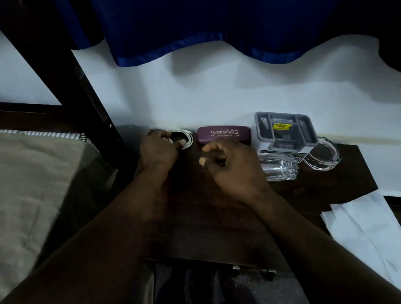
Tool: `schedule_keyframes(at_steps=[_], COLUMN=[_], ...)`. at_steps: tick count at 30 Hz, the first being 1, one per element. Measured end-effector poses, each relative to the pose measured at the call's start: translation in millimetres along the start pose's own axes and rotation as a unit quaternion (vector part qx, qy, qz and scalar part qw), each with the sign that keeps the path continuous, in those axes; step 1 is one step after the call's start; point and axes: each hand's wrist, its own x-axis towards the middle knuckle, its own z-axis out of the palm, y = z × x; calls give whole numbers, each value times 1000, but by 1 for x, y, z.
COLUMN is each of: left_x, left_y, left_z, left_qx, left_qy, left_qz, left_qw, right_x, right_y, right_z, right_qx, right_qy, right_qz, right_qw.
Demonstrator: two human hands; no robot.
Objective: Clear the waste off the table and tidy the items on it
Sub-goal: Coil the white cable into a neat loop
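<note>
**Item 1.** Coiled white cable (187, 141), far left corner of the surface (213, 223), close to the wall. Smooth, springy-looking, wound in a loose ring. My left hand (158, 150) gripped it, fingers (181, 142) curled round the ring.

**Item 2.** Right hand (230, 166), over the middle of the surface, just before the spectacle case (224, 134). Fingers half curled, forefinger and thumb out; nothing seen in them.

**Item 3.** Spectacle case: maroon, hard-shelled, a rounded oblong with pale lettering, along the far edge just beside the coil.

**Item 4.** Grey plastic compartment tray (285, 130), yellow sticker, in glossy clear packaging, far edge towards the right.

**Item 5.** Clear plastic lid (323, 155), rounded, by the far right corner.

**Item 6.** White paper (366, 234), thin and creased, hanging off the right edge; probably the waste.

**Handling note.** I judged the coil liable to spring open. It would be best set flat in its corner, its turns held together until seated, with the free hand tucking in any loose end.
</note>
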Motion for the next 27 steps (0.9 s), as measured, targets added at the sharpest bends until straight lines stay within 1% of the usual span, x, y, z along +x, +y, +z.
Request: schedule_keyframes(at_steps=[2,9,17,21,24,27], left_x=[2,4,1,-17,-34,-52], left_y=[1,-2,4,18,33,47], left_z=[1,2,-4,-4,-1,0], left_qx=[4,24,16,76,98,102], left_qy=[-4,-3,2,9,-25,-80], left_qz=[-16,5,1,66,124,185], left_qw=[1000,1000,1000,995,987,974], right_x=[1,-1,-3,-7,-8,-8], right_y=[0,1,2,5,6,10], right_z=[3,3,-10,-21,-31,-47], right_qx=[1,-5,-18,-34,-46,-50], right_qy=[0,-14,-14,-12,-11,-2], right_qz=[-4,-20,-36,-43,-45,-38], right_qw=[1000,1000,999,998,998,998])
